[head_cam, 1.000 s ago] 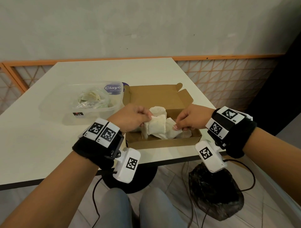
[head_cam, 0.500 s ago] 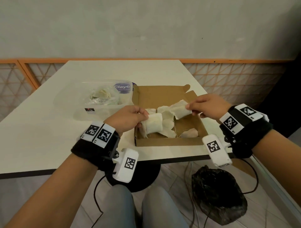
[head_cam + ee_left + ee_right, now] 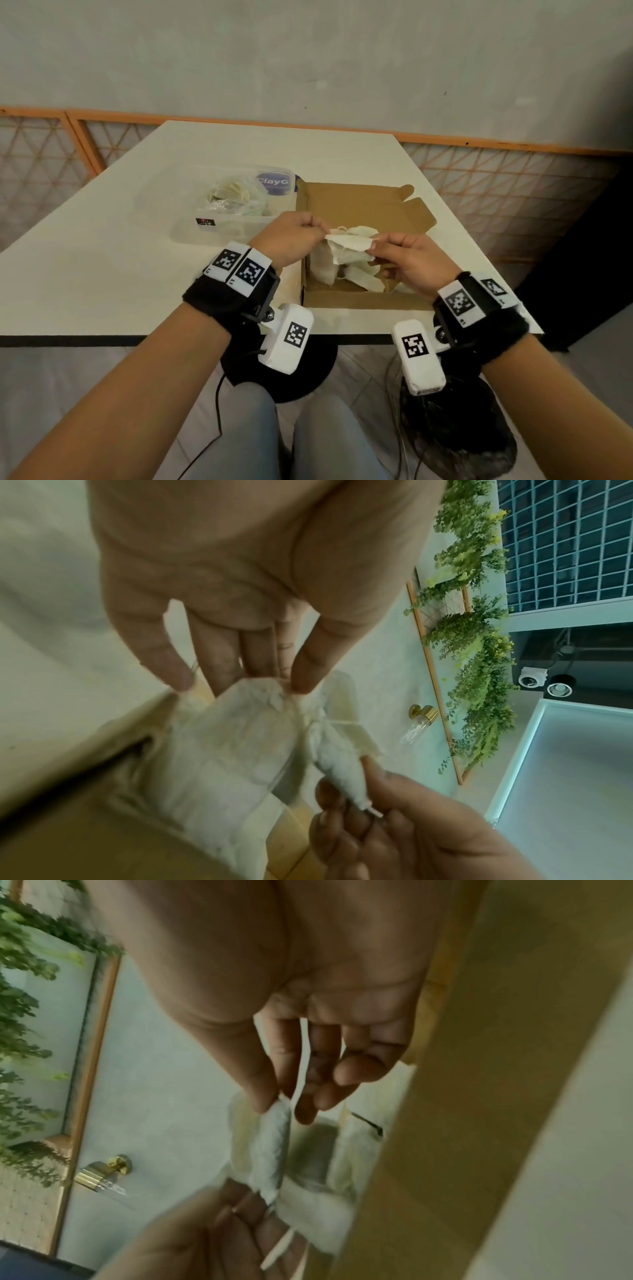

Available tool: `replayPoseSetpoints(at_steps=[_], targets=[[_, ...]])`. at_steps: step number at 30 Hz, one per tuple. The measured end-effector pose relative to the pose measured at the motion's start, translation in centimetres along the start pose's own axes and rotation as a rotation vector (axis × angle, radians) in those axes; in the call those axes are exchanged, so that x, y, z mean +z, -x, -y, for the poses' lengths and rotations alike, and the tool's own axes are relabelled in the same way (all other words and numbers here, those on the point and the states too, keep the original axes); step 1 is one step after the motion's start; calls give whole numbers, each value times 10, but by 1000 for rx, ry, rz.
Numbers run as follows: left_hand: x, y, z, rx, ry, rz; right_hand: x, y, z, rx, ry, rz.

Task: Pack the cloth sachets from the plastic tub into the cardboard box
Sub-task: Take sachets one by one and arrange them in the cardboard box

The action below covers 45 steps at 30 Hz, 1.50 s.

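Your left hand (image 3: 291, 236) and right hand (image 3: 407, 260) each pinch one edge of a cloth sachet (image 3: 349, 245), stretched between them just above the cardboard box (image 3: 363, 303). It looks light, limp and thin: pinch it by the hems. More soft sachets lie crumpled below. Beyond your left hand, the clear plastic tub (image 3: 219, 228) on the surface (image 3: 102, 267) holds others.

I note a thick black fabric wristband (image 3: 219, 301) on the left forearm, bearing two white fiducial tags with black square patterns; a matching black band (image 3: 486, 318) on the right forearm carries similar tags; under each wrist hangs a white camera housing (image 3: 287, 339), each tagged likewise; black cables trail below; both forearms are bare; grey trousers (image 3: 308, 438) cover the knees.
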<state>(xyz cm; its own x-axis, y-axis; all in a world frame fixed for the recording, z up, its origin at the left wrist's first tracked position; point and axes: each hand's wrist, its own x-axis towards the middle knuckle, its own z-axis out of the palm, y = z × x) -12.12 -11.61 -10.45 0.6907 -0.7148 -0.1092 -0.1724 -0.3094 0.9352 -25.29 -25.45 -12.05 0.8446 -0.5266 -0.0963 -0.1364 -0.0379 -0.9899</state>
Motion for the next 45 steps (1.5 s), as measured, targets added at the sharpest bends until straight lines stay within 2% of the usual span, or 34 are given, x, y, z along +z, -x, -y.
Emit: replayPoseSetpoints(at_steps=[10,13,19,25,28,30,32,37,40,42,45], targets=[[-1,-4,-8,8,62,73,13,-7,-9,-15,94,-148],[2,-7,-10,22,58,113,14,-9,-10,-12,41,-207],[11,-13,-18,-80,168,191,1,-14,-4,-4,11,-292],[26,-21,-20,-15,158,142,-8,-8,7,15,-55,-282],[30,-22,-26,-36,295,160,-11,1,8,88,-177,-175],[34,-22,-31,-34,313,150,-9,7,7,93,-167,-83],[38,-22,-33,-32,292,125,-4,10,3,64,-30,-46],[32,-23,-30,-1,265,40,-10,6,-4,19,231,-145],[19,-25,-22,65,194,-26,-25,3,-5,13,574,-180],[12,-24,-18,87,175,-33,-30,5,-4,28,766,-151],[6,-23,-15,107,170,-16,-31,7,2,80,922,-68]])
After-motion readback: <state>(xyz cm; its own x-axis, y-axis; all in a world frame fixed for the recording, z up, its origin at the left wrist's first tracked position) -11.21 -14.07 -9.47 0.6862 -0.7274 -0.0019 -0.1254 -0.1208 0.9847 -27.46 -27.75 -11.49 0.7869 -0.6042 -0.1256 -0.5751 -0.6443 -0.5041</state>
